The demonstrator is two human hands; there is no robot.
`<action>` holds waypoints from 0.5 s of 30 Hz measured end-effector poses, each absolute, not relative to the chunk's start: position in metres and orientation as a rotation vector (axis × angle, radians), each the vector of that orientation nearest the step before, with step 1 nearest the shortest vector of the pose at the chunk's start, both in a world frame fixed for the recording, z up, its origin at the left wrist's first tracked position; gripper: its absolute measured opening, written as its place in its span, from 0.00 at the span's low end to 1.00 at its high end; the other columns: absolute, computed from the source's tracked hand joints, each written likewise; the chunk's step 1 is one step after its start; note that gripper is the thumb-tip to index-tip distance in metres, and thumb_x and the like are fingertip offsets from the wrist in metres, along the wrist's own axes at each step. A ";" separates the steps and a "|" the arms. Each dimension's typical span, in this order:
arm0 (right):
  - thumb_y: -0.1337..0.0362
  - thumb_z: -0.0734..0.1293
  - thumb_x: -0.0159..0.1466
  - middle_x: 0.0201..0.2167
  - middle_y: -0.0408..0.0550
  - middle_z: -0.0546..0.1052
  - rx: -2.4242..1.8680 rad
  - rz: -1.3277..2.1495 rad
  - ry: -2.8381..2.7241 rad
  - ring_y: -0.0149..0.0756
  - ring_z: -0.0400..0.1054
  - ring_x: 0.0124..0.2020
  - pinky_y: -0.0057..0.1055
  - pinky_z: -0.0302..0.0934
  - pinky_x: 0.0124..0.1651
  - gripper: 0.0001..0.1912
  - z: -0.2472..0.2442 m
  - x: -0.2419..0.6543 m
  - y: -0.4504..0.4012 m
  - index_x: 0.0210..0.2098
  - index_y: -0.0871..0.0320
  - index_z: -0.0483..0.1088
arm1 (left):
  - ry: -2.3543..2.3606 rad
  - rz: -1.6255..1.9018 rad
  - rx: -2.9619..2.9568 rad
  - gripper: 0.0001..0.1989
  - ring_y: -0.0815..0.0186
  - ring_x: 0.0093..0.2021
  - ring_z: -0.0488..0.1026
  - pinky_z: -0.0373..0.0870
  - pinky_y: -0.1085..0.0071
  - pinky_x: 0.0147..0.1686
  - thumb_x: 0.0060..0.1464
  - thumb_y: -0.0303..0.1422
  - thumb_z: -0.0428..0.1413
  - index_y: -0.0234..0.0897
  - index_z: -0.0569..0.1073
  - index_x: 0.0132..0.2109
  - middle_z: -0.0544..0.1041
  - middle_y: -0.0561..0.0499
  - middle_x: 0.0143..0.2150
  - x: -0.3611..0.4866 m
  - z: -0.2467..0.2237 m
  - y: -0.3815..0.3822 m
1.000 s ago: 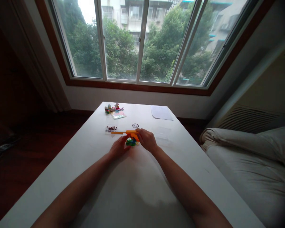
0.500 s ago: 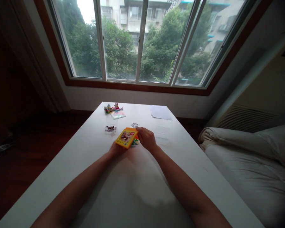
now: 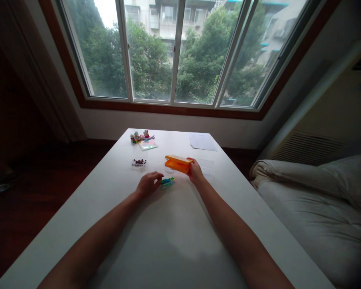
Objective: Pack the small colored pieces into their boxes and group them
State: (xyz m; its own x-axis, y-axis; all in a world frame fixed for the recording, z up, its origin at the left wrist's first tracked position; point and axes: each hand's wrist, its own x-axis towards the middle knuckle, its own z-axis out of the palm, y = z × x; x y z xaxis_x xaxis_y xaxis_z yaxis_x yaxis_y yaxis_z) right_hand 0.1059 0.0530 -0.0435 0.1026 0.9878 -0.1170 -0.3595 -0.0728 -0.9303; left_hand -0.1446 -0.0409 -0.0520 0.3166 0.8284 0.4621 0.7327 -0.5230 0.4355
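Head view: the right hand (image 3: 195,170) has a firm grip on one end of a flat orange plastic box (image 3: 177,164), held above the white rectangular desk (image 3: 174,245), its gap facing left. The left hand (image 3: 149,184) rests its curled fingers right by a small pile of green and blue plastic pieces (image 3: 167,182); whether its grip holds one, I can't tell. Handling box and pieces looks like the step in hand; the next move calls for a steady box and a fine pinch. Half a second ago, the box's yellow printed face covered the left fingers; now they're apart.
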 end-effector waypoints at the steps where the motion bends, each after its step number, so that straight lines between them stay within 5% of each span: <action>1: 0.65 0.66 0.53 0.38 0.42 0.74 -1.044 1.365 -0.796 0.33 0.73 0.33 0.27 0.70 0.28 0.20 -0.044 0.107 0.053 0.46 0.51 0.64 | 1.458 0.951 2.439 0.12 0.65 0.38 0.76 0.70 0.69 0.42 0.62 0.31 0.51 0.43 0.78 0.46 0.81 0.51 0.40 -0.145 -0.052 -0.041; 9: 0.68 0.69 0.55 0.45 0.43 0.76 -0.809 1.494 -0.838 0.34 0.75 0.40 0.33 0.75 0.38 0.23 -0.057 0.113 0.057 0.49 0.50 0.64 | 1.393 0.987 2.566 0.10 0.63 0.41 0.74 0.67 0.65 0.45 0.61 0.28 0.51 0.41 0.78 0.43 0.80 0.49 0.40 -0.149 -0.038 -0.046; 15: 0.67 0.67 0.57 0.44 0.44 0.76 -0.848 1.454 -0.801 0.37 0.75 0.43 0.39 0.76 0.42 0.22 -0.072 0.107 0.058 0.50 0.49 0.62 | 1.340 0.881 2.542 0.12 0.61 0.45 0.74 0.68 0.63 0.48 0.63 0.41 0.53 0.45 0.78 0.47 0.79 0.49 0.45 -0.140 -0.038 -0.053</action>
